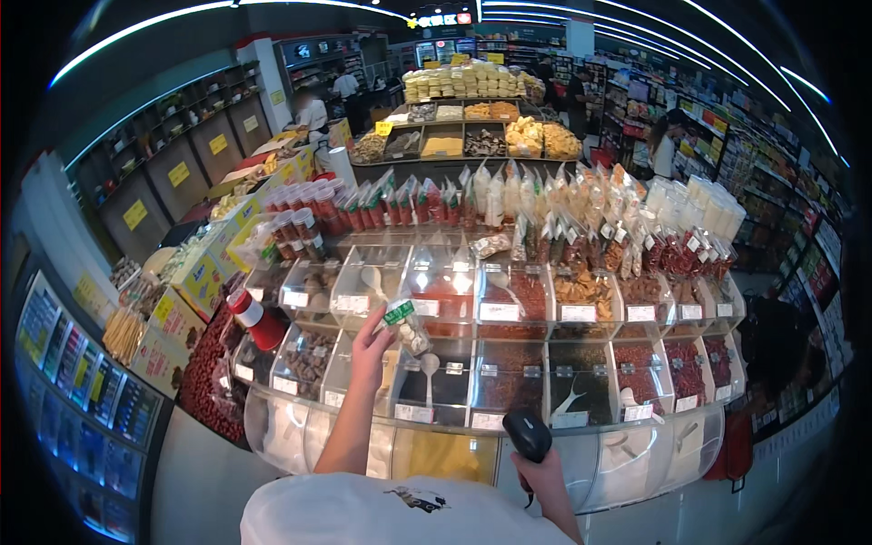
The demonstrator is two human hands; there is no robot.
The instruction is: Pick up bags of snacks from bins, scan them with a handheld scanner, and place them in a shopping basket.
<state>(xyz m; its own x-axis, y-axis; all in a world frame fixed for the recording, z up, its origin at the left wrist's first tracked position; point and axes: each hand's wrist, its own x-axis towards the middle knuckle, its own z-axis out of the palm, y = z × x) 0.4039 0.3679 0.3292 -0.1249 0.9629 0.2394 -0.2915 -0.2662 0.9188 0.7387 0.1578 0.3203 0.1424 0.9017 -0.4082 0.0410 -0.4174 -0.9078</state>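
Note:
My left hand (371, 347) holds a small clear plastic packet (411, 332) with a green and white label and pale pieces inside, over the spice bins. In my right hand (541, 471), low at the front edge of the display, is a black handheld scanner (528, 436) with its head pointing up and away. Clear-lidded bins of dried spices (511, 378) stand in tiers before me, some with white scoops (429, 381) and price labels. Bagged goods (501, 197) stand upright in a row behind them. One clear packet (492, 245) lies flat above the upper bins.
A red and white container (256, 319) stands at the bins' left end, beside a heap of red dried fruit (208, 368). White jars (702, 204) stand back right. A red basket (730, 449) is low at right. Several people are farther off among shelves and counters.

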